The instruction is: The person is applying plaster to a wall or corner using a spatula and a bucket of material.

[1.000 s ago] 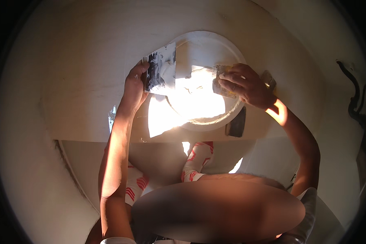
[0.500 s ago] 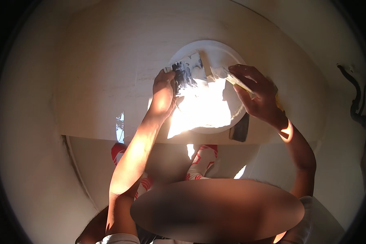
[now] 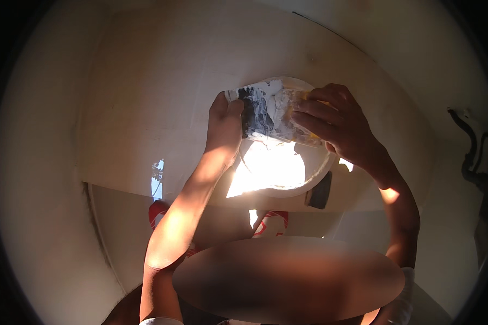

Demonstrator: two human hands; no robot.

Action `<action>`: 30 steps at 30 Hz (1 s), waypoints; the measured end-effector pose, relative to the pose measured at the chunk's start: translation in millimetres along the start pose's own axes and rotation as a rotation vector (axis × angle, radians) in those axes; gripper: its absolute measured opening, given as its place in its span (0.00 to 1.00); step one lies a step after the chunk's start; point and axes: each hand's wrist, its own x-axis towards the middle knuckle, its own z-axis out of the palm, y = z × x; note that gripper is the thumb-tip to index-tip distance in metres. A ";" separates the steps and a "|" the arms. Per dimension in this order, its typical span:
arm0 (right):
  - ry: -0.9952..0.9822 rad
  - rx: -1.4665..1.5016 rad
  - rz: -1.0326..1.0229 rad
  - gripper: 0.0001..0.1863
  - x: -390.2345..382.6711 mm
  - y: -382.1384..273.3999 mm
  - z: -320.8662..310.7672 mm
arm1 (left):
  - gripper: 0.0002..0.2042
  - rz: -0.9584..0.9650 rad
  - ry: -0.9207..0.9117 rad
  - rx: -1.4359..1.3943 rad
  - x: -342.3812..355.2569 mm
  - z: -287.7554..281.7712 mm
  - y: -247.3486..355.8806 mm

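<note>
My left hand [image 3: 225, 122] is closed round the left edge of a dark, flat scraper [image 3: 256, 111] smeared with white paste. My right hand [image 3: 339, 119] grips a second scraper [image 3: 294, 111], coated in whitish paste with yellow showing near the fingers. The two blades meet, the right one lying against the right part of the dark one. Both are held above a round white bucket [image 3: 325, 176], with bright sunlight falling on its near half. The left fingertips are hidden behind the dark scraper.
Under the bucket lies a broad beige board [image 3: 146, 108]. A dark rectangular block [image 3: 319, 190] sits by the bucket's near right side. A black hose [image 3: 472, 130] hangs at the far right. My feet in red and white footwear [image 3: 274, 222] show beyond the board's near edge.
My right hand has turned its scraper from an edge-on tilt to flatter against the dark one and moved it left. The dark scraper now faces me more squarely. The view has shifted slightly.
</note>
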 end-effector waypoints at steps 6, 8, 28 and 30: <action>-0.050 0.063 0.284 0.11 -21.1 77.4 37.4 | 0.07 0.102 -0.025 -0.118 26.9 -49.1 -20.4; -0.102 -0.031 0.479 0.07 -15.8 116.5 62.3 | 0.06 0.196 -0.018 -0.004 50.6 -64.3 -40.4; -0.327 -0.307 0.426 0.08 35.0 238.0 240.9 | 0.04 0.537 0.137 0.272 115.8 -76.6 -122.3; -0.290 -0.204 0.454 0.08 30.5 237.6 229.7 | 0.04 0.451 0.077 0.230 111.7 -68.4 -120.3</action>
